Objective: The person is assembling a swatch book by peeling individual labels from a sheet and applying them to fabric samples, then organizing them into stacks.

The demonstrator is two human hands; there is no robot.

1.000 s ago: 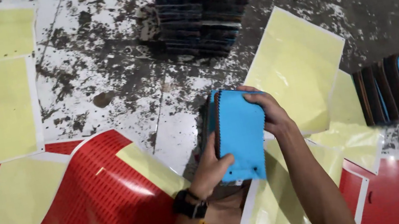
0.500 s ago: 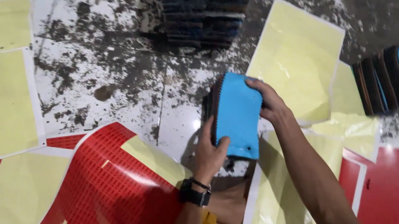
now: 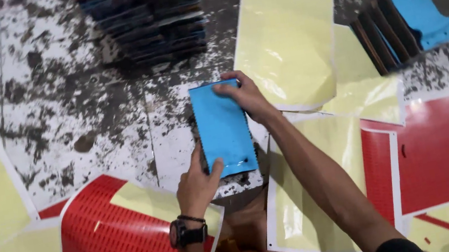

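Hands meet on a blue rectangular piece (image 3: 223, 127) held flat over the paint-spattered floor (image 3: 68, 110). The left hand (image 3: 196, 181), a black watch (image 3: 187, 234) on its wrist, pinches the piece's near edge between thumb and fingers. The right hand (image 3: 245, 99) grasps the far top corner, fingers curled over it. A dark stack of similar pieces (image 3: 147, 19) stands beyond, and a short row with a blue face (image 3: 403, 23) lies to the right. Pale yellow backing sheets (image 3: 286, 41) and red sticker sheets (image 3: 441, 152) lie scattered around.
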